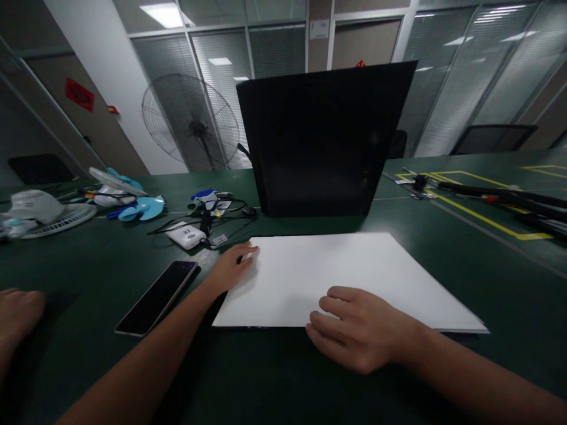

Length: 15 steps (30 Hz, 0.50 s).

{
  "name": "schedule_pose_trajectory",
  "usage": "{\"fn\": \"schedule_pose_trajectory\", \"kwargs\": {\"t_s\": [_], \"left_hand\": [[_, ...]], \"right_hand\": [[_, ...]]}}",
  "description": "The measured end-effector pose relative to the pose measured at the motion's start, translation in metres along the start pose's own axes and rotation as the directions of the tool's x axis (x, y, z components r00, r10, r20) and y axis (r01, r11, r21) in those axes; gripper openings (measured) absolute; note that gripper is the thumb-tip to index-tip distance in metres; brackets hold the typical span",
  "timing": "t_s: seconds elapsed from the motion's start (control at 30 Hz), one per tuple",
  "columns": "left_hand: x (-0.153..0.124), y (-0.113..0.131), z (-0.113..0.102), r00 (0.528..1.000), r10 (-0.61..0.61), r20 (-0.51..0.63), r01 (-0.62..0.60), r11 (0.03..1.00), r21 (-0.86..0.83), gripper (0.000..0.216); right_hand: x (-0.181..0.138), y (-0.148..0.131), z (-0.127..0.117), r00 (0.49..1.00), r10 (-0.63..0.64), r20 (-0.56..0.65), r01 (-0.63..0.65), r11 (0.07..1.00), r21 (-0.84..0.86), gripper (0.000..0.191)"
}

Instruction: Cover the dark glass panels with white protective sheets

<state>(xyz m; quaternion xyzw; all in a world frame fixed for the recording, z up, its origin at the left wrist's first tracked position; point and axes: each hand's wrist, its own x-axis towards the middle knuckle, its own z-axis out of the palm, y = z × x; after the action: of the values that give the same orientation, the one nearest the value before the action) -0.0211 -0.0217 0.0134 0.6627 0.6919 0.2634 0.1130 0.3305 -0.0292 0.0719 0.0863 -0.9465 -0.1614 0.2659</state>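
A large white sheet point(319, 265), apparently a stack of paper or board, lies flat before me. Along its left edge is my left hand point(233, 268), thumb and forefinger stretched out and apart on the sheet's margin; the other fingers are mostly hidden. My right hand point(361, 327) rests at the front edge, palm down and fingers curled. Its thumb and palm are hidden, so I cannot make out anything inside. Left of my left forearm lies a phone point(157, 297) with a dark screen.
Behind the sheet stands a tall black panel point(325, 144). Another person's hand point(20, 313) rests at far left. A white device point(186, 235) with cables, blue fan blades point(144, 208) and a fan part point(38, 206) are on the green table point(266, 378). Black rods point(500, 192) lie right.
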Motion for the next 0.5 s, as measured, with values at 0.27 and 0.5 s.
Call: {"fn": "schedule_pose_trajectory", "kwargs": {"t_s": [0.27, 0.5], "left_hand": [[0.004, -0.014, -0.010, 0.999, -0.048, -0.011, 0.046, 0.982, -0.184, 0.043], [-0.002, -0.015, -0.006, 0.994, 0.090, -0.058, -0.098, 0.982, -0.159, 0.050]], "right_hand": [[-0.008, 0.014, -0.027, 0.998, -0.016, -0.066, 0.009, 0.995, -0.095, 0.020], [-0.028, 0.030, -0.046, 0.990, -0.001, -0.139, -0.029, 0.976, -0.216, 0.027]]}}
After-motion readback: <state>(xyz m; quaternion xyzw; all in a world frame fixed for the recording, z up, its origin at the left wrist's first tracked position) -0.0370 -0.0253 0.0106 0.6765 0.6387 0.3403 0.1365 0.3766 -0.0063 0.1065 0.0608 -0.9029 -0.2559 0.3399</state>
